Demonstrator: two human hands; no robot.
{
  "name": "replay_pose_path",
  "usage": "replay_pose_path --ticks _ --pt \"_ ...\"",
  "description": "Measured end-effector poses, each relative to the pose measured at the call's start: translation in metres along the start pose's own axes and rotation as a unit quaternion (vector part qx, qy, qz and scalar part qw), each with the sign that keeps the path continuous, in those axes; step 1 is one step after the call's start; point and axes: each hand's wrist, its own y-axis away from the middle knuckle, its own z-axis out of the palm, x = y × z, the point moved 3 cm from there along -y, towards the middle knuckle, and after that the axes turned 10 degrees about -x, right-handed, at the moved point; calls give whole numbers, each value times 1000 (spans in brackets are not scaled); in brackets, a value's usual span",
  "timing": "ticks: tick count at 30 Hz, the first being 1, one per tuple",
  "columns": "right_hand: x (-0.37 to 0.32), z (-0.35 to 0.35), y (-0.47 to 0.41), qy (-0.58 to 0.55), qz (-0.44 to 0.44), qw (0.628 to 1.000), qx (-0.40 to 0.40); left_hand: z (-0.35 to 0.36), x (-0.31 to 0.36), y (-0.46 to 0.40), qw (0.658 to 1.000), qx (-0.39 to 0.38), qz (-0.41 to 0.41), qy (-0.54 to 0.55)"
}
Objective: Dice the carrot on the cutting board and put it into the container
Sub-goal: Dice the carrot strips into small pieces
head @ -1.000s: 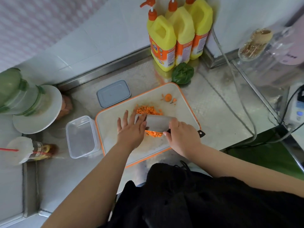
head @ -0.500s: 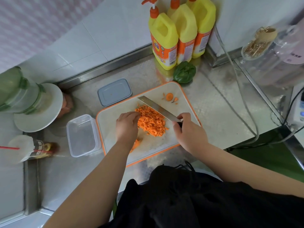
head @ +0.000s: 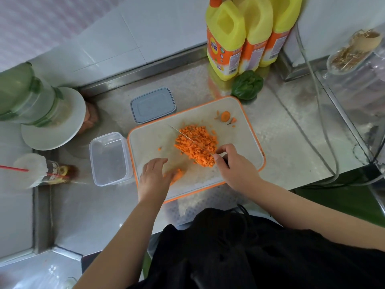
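Right now I see the cutting board [head: 245, 140] lying on the steel surface [head: 291, 126], white with an orange rim, and the diced carrot [head: 196, 146] heaped near its middle. My right hand [head: 236, 165], at about four o'clock from the heap, has its fingers curled round the handle of the knife [head: 187, 137]; the thin blade stands on edge and runs across the pile toward ten o'clock. My left hand [head: 155, 177] sits near the board's seven o'clock corner, fingers bent down over a remaining carrot piece [head: 177, 175], touching it; motion blur keeps me from telling whether they really grip it. One stray cube [head: 159, 148] lies alone at nine o'clock from the heap, and a round carrot end [head: 225, 116] with a few scraps rests toward the board's one o'clock corner. The clear container [head: 110, 158] stands just beside the board's nine o'clock edge, with nothing orange inside, and its grey lid [head: 153, 105] lies at eleven o'clock. Three yellow bottles [head: 226, 38] stand at twelve o'clock against the wall, a green leafy vegetable [head: 247, 85] just in front of them.
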Motion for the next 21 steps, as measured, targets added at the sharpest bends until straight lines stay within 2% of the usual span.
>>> replay_pose_path --ticks 2,4,10,17,19,21 --pt "0 4 0 8 -4 1000 -19 12 -11 7 996 -54 24 -66" --pt "0 8 -1 14 -10 999 -39 20 -17 11 990 -72 30 -113" --pt "-3 18 -2 40 -22 996 -75 22 -14 8 994 -54 28 -94" --pt "-5 26 -8 34 17 991 -130 27 -11 2 973 -93 146 -151" --pt "-5 28 -10 51 23 987 -152 27 -15 3 970 -67 170 -162" --pt "-6 30 -14 99 30 981 -165 26 -17 10 970 -2 185 -158"
